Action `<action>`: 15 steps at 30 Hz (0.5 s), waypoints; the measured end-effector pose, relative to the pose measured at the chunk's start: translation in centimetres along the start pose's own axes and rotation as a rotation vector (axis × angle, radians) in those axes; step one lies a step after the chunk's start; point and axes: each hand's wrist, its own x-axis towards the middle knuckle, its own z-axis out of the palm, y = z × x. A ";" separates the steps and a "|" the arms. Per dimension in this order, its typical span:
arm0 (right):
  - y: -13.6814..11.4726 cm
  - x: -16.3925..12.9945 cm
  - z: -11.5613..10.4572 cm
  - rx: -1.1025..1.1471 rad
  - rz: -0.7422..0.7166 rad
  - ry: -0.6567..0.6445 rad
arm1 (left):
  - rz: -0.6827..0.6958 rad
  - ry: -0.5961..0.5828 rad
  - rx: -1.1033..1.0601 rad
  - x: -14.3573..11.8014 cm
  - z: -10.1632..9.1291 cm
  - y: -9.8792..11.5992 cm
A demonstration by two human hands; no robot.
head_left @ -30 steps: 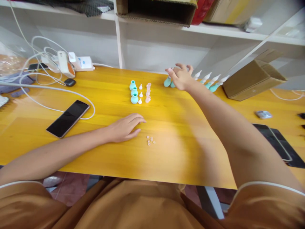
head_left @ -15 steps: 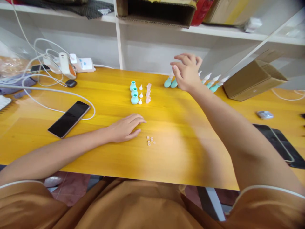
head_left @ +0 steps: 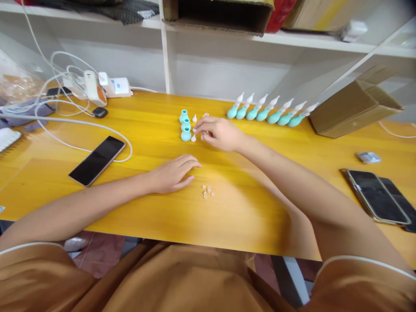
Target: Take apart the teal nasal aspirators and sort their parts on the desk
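My left hand (head_left: 173, 174) rests on the table with its fingers loosely stretched, open and holding nothing. Just right of it lie several tiny pale pink rings (head_left: 208, 190). My right hand (head_left: 222, 133) hovers over the small parts, fingers bent, thumb apart from them; nothing shows in its grasp. Under its fingertips stand small white pointed tips (head_left: 193, 138), and it hides most of the pink cup-like pieces (head_left: 206, 115). Left of these are three open teal bulbs (head_left: 186, 134) in a column. Farther right, several teal bulbs with white nozzles (head_left: 262, 113) form a row.
A phone (head_left: 97, 161) and tangled white cables with a power strip (head_left: 120, 87) are at left. On the right are a cardboard box (head_left: 351, 108), a small grey item (head_left: 368, 157) and stacked phones (head_left: 378, 195). White shelving (head_left: 165, 56) backs the table.
My right hand has moved left and nearer, from above the row of nozzled bulbs to the small white and pink parts. My left hand stays in place on the table.
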 end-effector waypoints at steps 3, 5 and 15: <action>-0.7 0.3 0.6 -0.056 0.053 -0.036 | 0.017 0.006 0.005 0.0 0.1 -0.1; -0.8 0.5 0.8 -0.079 0.072 -0.044 | 0.032 0.006 0.013 0.0 0.1 -0.2; -0.9 0.4 0.9 -0.067 0.079 -0.031 | 0.035 -0.027 0.034 0.1 -0.2 0.0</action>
